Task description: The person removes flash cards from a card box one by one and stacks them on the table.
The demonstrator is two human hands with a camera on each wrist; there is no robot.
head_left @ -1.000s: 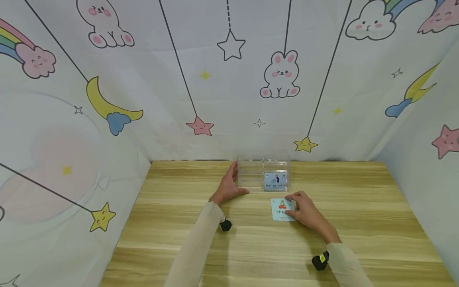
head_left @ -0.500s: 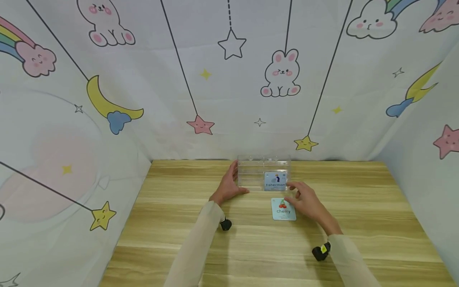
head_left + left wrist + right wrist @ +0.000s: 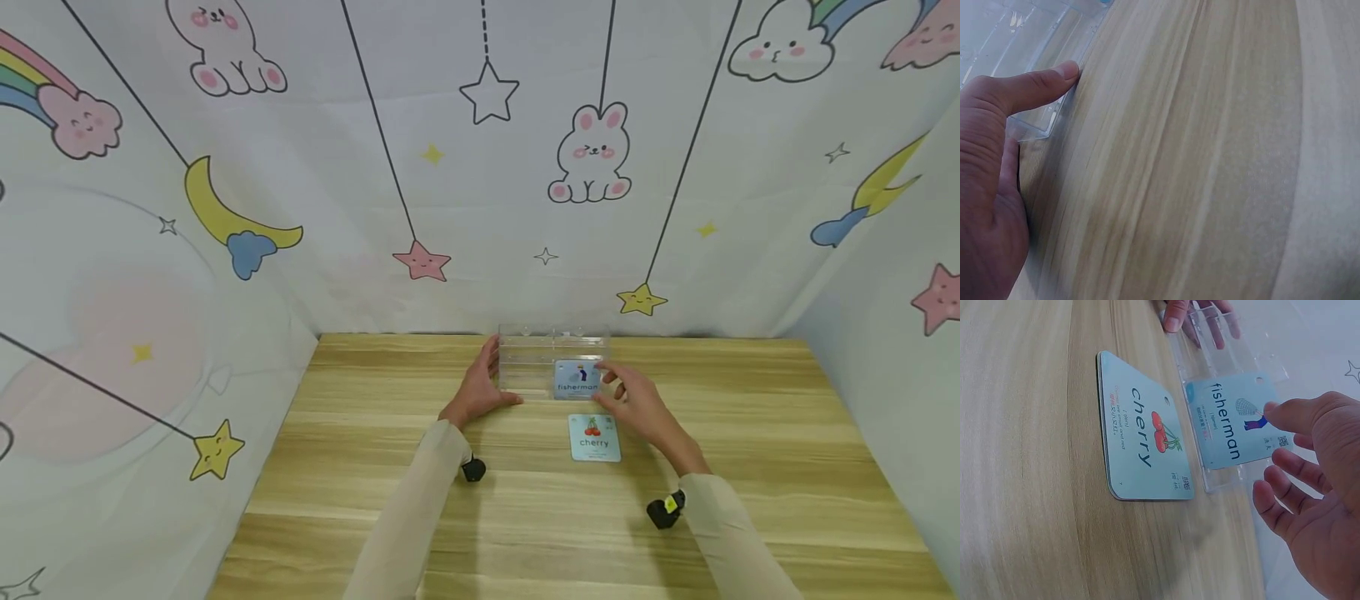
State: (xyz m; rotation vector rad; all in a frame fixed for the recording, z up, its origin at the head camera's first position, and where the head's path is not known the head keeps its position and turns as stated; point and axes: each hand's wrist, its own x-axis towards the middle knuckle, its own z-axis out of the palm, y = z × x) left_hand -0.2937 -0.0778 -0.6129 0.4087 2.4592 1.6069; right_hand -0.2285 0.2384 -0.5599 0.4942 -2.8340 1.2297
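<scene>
On the bench [image 3: 570,533], behind the cherry stack [image 3: 594,438], your left hand [image 3: 480,387] grips the clear holder [image 3: 525,360]; your right hand [image 3: 639,407] spreads beside the fisherman card [image 3: 576,380] in its right side. Apparently you're lining up a grasp; next calls for pinching that card's edge.

A clear plastic box [image 3: 525,377] has its left end between the left fingers [image 3: 492,357] and thumb. In its front right compartment, a light-blue "fisherman" card [image 3: 1225,422] meets the right fingers [image 3: 1297,469]. Nearer than these, a thin "cherry" card stack [image 3: 1138,437] lies flat.
</scene>
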